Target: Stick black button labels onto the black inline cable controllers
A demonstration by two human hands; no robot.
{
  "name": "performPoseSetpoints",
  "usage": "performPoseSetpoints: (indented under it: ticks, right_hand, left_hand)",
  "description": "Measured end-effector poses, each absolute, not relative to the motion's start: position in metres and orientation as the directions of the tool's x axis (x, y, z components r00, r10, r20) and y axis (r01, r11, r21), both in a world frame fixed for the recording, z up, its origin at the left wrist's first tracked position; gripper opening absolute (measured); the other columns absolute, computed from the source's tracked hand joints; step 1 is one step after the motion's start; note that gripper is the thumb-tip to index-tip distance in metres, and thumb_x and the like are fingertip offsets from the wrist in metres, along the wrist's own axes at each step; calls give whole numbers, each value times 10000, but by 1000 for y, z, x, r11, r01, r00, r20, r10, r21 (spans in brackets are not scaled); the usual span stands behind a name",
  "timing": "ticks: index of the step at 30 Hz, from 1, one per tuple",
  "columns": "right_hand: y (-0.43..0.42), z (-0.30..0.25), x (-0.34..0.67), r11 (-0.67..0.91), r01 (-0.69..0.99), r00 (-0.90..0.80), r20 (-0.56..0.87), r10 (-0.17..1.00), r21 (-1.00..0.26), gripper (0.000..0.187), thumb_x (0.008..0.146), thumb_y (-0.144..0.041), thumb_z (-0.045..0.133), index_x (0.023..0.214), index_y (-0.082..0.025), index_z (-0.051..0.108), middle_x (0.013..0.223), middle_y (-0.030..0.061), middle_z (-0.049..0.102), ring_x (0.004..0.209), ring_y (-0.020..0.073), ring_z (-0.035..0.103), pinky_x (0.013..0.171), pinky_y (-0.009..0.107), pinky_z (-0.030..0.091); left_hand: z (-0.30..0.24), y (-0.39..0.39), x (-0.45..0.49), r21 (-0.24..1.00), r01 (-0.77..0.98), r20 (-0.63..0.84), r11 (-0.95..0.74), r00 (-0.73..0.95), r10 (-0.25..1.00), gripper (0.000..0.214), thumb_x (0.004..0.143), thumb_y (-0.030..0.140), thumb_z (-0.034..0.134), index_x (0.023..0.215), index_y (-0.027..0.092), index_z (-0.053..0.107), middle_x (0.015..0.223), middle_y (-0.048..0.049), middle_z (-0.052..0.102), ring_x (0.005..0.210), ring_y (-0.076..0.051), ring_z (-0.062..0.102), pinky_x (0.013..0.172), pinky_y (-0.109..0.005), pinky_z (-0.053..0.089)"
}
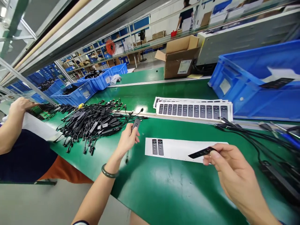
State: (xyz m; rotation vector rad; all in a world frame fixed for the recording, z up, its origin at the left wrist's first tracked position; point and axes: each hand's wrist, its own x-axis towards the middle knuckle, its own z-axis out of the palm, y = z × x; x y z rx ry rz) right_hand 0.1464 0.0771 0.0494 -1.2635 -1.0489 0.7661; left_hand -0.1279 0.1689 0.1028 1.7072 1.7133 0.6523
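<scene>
My left hand (128,137) is closed around a small black cable box (136,124), with part of its cord hanging below. To its left lies a big heap of black cabled boxes (93,120). Between thumb and fingers, my right hand (231,165) pinches a black label (201,152) by one end, holding it above a white backing sheet (175,152). Two dark labels (157,147) still sit on the left part of that sheet. Behind it, a stack of white sheets (193,110) carries a row of several dark labels.
A blue crate (257,93) stands at the right, with black cabled boxes (278,175) in front. An open carton (180,56) is behind. Blue bins (75,93) line the back left. A co-worker's hand (22,104) reaches over green circuit boards (45,114) at the left.
</scene>
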Motion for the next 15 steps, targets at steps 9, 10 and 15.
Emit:
performPoseSetpoints:
  ticks: [9,10,15]
  right_hand:
    - [73,48,145,141,-112,323,98,941,-984,196,856,-420,652,939,-264,567,717,-30,529,547,122,532,485,247,445]
    - [72,50,144,128,-107,314,89,945,-986,193,849,-407,663,932,-259,569,710,-36,523,522,110,525,467,236,438]
    - [68,58,134,38,-50,247,25,969,-998,213,799,-391,707,863,-224,592,653,-44,515,442,79,487,412,202,454]
  left_hand:
    - [77,115,-33,806,-242,-320,540,589,742,608,691,134,720,1239,198,465,973,-68,663,687,-147,674,665,-297,533]
    - [72,110,-30,800,-230,-321,554,617,719,654,680,120,734,1270,214,466,969,-64,664,708,-164,691,674,-305,540]
    - [58,96,-28,767,-200,-310,610,717,625,662,699,127,769,1302,224,513,957,-89,683,794,-211,720,717,-322,559]
